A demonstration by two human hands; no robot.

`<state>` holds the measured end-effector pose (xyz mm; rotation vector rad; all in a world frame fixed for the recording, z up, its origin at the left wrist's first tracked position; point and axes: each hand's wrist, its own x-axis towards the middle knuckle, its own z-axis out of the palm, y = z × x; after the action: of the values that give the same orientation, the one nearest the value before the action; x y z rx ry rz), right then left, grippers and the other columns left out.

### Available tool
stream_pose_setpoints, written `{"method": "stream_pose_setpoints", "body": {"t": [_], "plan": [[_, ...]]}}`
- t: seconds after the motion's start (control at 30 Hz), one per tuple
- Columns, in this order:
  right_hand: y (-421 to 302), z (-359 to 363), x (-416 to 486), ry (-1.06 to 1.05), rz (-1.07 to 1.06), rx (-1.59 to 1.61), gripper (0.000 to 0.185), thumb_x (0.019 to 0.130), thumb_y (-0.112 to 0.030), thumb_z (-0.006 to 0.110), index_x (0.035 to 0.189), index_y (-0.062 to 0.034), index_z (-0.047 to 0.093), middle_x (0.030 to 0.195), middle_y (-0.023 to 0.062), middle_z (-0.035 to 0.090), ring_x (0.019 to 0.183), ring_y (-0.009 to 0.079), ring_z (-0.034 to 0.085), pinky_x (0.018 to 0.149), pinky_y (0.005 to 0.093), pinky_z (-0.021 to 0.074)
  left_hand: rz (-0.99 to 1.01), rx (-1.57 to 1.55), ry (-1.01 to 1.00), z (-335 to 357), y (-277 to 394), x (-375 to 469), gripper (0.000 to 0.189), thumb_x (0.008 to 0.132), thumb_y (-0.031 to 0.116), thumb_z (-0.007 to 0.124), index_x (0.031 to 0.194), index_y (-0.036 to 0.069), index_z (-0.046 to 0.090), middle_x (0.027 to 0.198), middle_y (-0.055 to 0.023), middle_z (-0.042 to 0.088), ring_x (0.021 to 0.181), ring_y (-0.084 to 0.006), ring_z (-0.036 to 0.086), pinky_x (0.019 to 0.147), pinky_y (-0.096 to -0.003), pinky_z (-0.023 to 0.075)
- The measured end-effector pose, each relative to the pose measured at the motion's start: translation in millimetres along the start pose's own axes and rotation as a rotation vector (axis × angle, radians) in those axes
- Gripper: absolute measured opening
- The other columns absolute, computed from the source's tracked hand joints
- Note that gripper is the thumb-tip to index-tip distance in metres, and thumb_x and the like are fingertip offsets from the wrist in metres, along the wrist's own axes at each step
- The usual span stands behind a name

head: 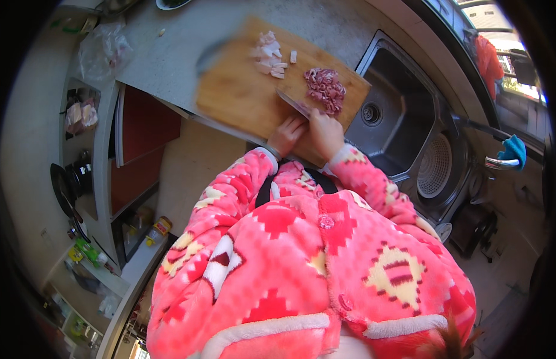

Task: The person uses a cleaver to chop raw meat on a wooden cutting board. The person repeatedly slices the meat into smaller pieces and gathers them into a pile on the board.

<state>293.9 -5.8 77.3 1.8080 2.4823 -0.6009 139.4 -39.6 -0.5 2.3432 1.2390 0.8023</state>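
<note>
On the wooden cutting board [233, 83] lies a heap of thinly cut raw red meat [325, 89], towards the right. Farther up are pale chunks of fat [270, 54], with one small piece of fat [293, 57] apart from them. My right hand [325, 132] grips a kitchen knife [292, 102] beside the meat heap, its blade pointing up and left over the board. My left hand [287, 136] rests at the board's near side, close to the knife, with fingers bent. Whether anything is under those fingers is hidden.
Right of the board is a steel sink [394, 103], with a white colander [435, 166] in a second basin. A teal cloth [513, 150] hangs on the faucet [502, 163]. A clear plastic bag [103, 51] and a plate [172, 3] lie on the counter. Meat pieces [82, 117] sit farther left.
</note>
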Motion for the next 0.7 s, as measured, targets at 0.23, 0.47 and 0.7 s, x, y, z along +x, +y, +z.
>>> {"method": "stream_pose_setpoints", "body": {"t": [0.23, 0.47, 0.7], "plan": [[21, -32, -20, -0.088, -0.031, -0.007, 0.012, 0.078, -0.013, 0.053, 0.080, -0.0023, 0.055, 0.068, 0.0200, 0.063, 0.064, 0.0342, 0.064, 0.056, 0.0443, 0.0512, 0.038, -0.096, 0.149, -3, 2, 6, 0.027, 0.071, 0.006, 0.054, 0.097, 0.002, 0.060, 0.102, -0.0129, 0.056, 0.096, -0.0304, 0.055, 0.082, -0.0360, 0.0475], [10, 5, 38, -0.012, -0.075, 0.162, 0.018, 0.080, -0.018, 0.056, 0.077, -0.0009, 0.059, 0.068, 0.0221, 0.061, 0.062, 0.0386, 0.061, 0.056, 0.0455, 0.0492, 0.023, -0.045, 0.048, -2, 3, 3, 0.031, 0.069, 0.003, 0.058, 0.100, 0.002, 0.060, 0.104, -0.0118, 0.056, 0.098, -0.0299, 0.054, 0.084, -0.0368, 0.0470], [37, -43, -32, -0.147, -0.066, 0.002, 0.016, 0.078, -0.016, 0.055, 0.072, -0.0031, 0.061, 0.070, 0.0205, 0.062, 0.065, 0.0372, 0.062, 0.059, 0.0456, 0.0505, 0.024, -0.095, 0.146, -7, 10, 8, 0.029, 0.069, 0.001, 0.059, 0.098, 0.003, 0.060, 0.100, -0.0109, 0.057, 0.096, -0.0289, 0.055, 0.082, -0.0356, 0.0471]]}}
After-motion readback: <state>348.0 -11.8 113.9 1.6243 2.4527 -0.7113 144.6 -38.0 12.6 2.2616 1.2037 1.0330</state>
